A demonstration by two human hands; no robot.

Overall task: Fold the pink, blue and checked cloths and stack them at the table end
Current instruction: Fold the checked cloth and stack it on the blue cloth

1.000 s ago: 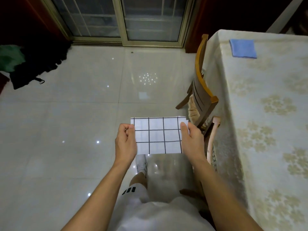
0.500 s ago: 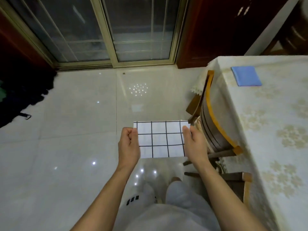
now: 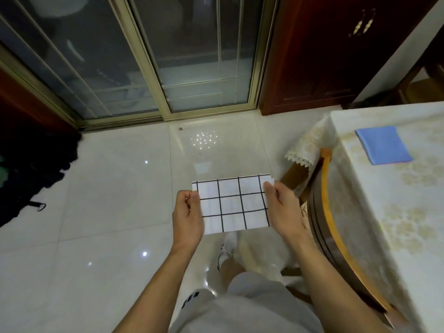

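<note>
Checked cloth (image 3: 231, 203), folded to a rectangle, held in the air above the floor (image 3: 108, 200): left hand (image 3: 188, 216) pinches its left edge, right hand (image 3: 282, 210) its right (top corner between thumb and fingers). Blue cloth (image 3: 383, 145) lies folded on the table (image 3: 408, 224), beside a chair (image 3: 322, 224).
</note>
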